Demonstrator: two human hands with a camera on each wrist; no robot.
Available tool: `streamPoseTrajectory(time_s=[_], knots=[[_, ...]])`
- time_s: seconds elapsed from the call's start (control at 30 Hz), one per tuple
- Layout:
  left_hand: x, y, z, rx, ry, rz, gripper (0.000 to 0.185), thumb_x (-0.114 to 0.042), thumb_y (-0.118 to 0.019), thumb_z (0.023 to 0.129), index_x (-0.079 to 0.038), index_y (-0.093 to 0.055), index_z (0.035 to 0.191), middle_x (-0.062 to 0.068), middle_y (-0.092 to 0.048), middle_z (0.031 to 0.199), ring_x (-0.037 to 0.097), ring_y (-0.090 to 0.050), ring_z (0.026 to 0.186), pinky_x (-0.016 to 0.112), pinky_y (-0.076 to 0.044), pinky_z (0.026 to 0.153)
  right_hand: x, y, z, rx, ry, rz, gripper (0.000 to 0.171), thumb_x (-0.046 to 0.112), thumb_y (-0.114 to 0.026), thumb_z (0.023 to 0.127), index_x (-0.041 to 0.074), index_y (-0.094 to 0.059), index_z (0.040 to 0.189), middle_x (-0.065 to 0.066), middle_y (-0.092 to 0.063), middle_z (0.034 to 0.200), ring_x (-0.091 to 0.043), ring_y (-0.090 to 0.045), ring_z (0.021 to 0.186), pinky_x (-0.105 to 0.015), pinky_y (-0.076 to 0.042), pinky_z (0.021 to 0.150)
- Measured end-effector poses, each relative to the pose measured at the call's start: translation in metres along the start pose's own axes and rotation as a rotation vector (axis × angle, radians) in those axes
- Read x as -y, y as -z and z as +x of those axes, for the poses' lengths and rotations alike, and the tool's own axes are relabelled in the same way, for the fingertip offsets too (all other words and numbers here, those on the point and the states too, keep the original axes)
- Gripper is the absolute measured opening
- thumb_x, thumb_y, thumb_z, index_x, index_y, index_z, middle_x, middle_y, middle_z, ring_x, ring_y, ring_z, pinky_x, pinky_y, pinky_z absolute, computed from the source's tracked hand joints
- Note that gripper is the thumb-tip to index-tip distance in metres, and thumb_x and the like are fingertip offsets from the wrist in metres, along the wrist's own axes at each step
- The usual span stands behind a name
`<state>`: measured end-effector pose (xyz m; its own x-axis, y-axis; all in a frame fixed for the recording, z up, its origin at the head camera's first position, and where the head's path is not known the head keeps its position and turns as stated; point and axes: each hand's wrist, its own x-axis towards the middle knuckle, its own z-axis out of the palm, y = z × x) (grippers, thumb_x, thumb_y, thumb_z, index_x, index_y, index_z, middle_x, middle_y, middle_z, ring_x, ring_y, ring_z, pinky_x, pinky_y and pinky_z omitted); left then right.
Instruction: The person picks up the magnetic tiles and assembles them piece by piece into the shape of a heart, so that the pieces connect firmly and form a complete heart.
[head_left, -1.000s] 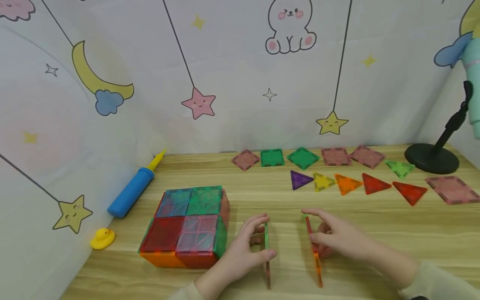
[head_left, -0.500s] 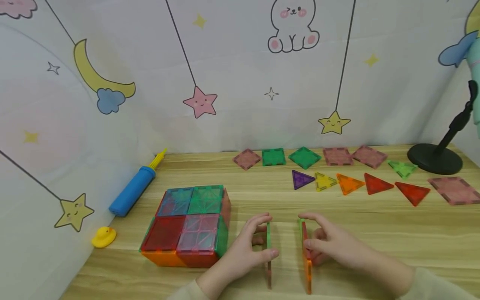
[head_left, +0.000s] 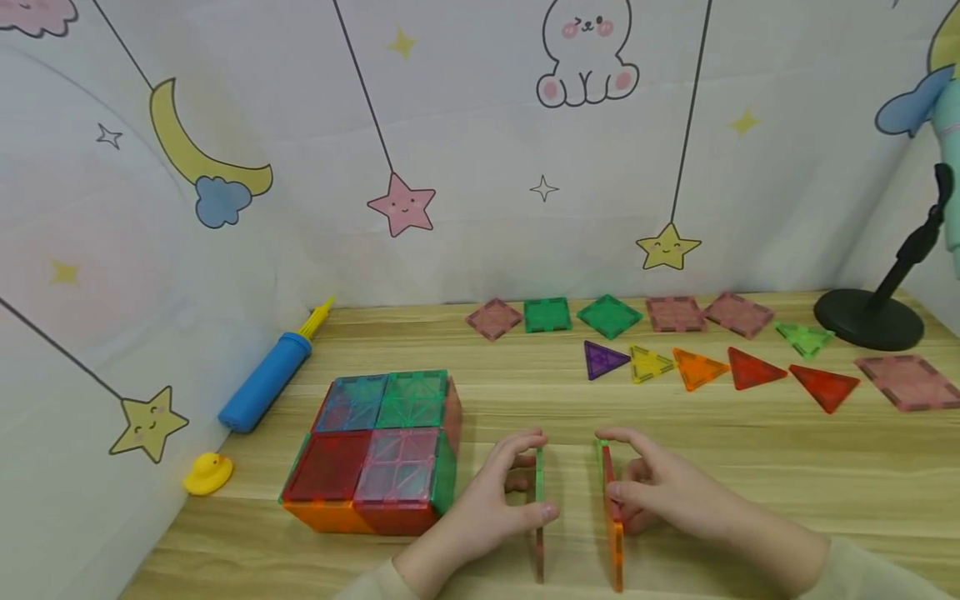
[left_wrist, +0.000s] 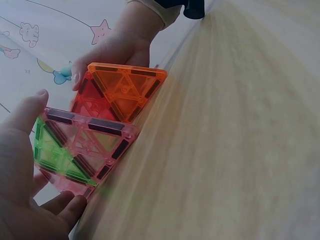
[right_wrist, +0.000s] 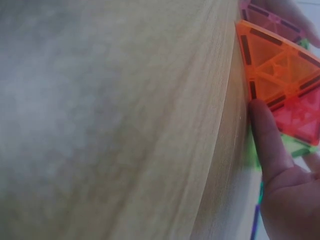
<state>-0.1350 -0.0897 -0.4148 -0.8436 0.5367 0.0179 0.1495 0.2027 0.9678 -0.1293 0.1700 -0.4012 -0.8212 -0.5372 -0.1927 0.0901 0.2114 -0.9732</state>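
My left hand (head_left: 498,500) grips an upright panel of magnetic tiles between thumb and fingers. In the left wrist view, that panel has pink triangle tiles (left_wrist: 90,145) joined to a light green one (left_wrist: 55,152). Opposite it, my right hand (head_left: 667,492) holds a second upright panel from its outer side. An orange triangle tile (right_wrist: 272,67), a red one (right_wrist: 302,117) and a light green one (right_wrist: 295,145) make up this panel, seen in the right wrist view. Both panels stand edge-on over the wooden table, roughly parallel, with a narrow gap between them.
Left of my left hand sits a box of magnetic tiles (head_left: 375,454). Loose square tiles (head_left: 547,315) and triangle tiles (head_left: 697,368) lie in rows at the back. A blue pump (head_left: 264,383), a yellow rubber duck (head_left: 208,474) and a black stand (head_left: 870,319) rest near the edges.
My right hand has brought its panel left, closer to the other one, and turned it from slanted to nearly parallel. My left hand has hardly moved.
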Motion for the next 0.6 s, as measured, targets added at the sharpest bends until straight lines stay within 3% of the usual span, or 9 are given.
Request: streamPoseTrajectory(time_s=[0.17,0.6], knots=[[0.0009,0.0005,0.0003,0.005,0.034,-0.017,0.071,-0.014,-0.071,0.083,-0.021,-0.033,0.143,0.008,-0.037,0.134,0.025,-0.052,0.105,0.034,-0.048,0.081,-0.0002,0.0001,-0.0004,0.006,0.004,0.009,0.069,0.02,-0.057,0.095,0.006,-0.014,0.147,-0.017,-0.061,0.085,-0.033,-0.063,0.079,-0.041,-0.055,0.067],[-0.0002,0.0001,0.0002,-0.002,0.054,-0.019,0.072,-0.014,-0.072,0.083,-0.021,-0.033,0.143,0.008,-0.037,0.134,0.025,-0.051,0.105,0.037,-0.047,0.083,0.0029,0.0039,-0.0014,0.002,-0.006,-0.021,0.071,0.023,-0.056,0.095,0.006,-0.012,0.148,-0.017,-0.061,0.088,-0.034,-0.064,0.077,-0.041,-0.055,0.065]])
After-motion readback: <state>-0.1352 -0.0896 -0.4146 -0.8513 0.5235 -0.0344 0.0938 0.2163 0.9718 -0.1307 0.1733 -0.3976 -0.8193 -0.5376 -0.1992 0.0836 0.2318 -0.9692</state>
